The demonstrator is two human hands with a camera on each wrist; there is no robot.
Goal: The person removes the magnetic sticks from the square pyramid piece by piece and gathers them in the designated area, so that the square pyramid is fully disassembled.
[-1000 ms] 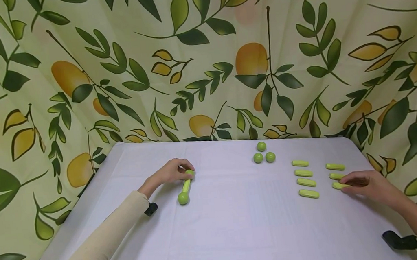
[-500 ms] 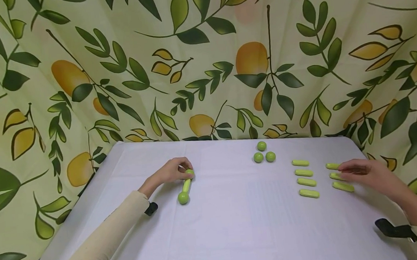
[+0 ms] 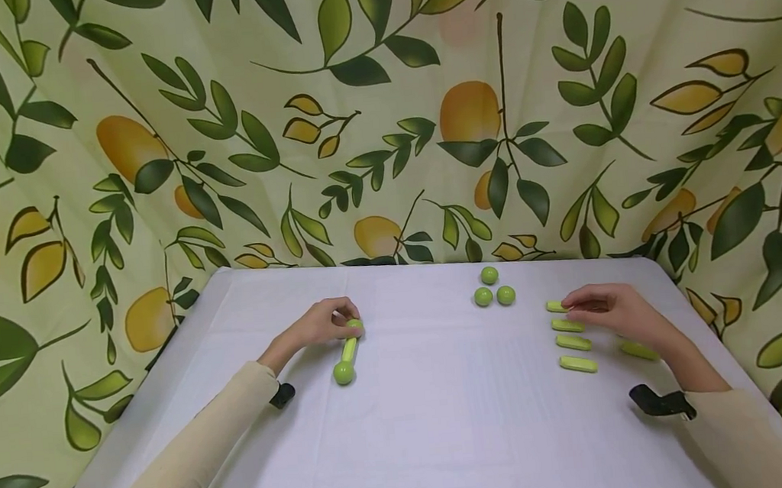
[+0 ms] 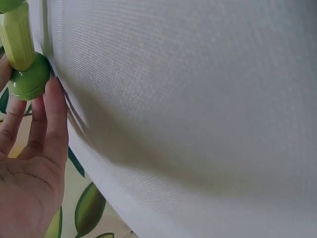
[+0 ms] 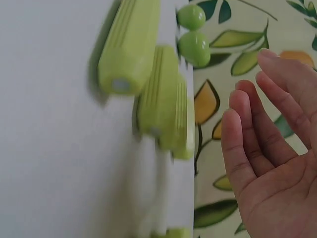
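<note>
At left on the table, a yellow-green ribbed rod has a green ball joined at its near end. My left hand holds a second green ball at the far end; in the left wrist view fingers and thumb are round that ball. My right hand is over the far end of a column of loose rods. The right wrist view shows the right hand with nothing in it, its fingers extended and apart from the rods.
Three loose green balls sit in a cluster at the back. Another rod lies partly behind the right forearm. A white cloth covers the table, and a leaf-print curtain hangs behind it.
My right hand has let go of a rod in the right column and moved left, over the other column's far end. The left hand stays on its ball.
</note>
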